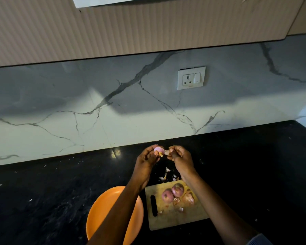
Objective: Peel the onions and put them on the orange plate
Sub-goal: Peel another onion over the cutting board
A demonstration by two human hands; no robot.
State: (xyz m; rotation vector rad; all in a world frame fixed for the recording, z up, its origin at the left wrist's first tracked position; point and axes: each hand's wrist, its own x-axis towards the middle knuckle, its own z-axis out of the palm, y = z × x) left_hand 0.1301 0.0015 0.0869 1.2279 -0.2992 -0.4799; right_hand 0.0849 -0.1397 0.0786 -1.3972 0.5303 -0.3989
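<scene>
Orange plate (102, 209) sits nearest the person at 7 o'clock, partly hidden under the left forearm; no onion shows on its visible part. Just beside it at 5 o'clock lies a wooden cutting board (175, 220) with a dark-handled knife (154, 206) along its left edge. Three unpeeled onions (177, 190) cluster at the board's far end, likely parked there as the waiting stock, with loose flakes of skin among them.

Beyond the board, skin scraps (168, 172) litter the black counter (42, 191), directly beneath the raised hands; the peeling appears to be done over this spot so waste falls clear of the plate.

Further out, at 12 o'clock from the board, the left hand (146, 161) cradles the onion in hand (159, 150), fingers curled round it, pale flesh exposed. The right hand (179, 157) pinches a strip of skin (167, 152) just beside that onion, apparently pulling it away.

Judgement: first onion is nearly peeled; none plated yet.

Farthest: marble backsplash with wall socket (191, 78).
</scene>
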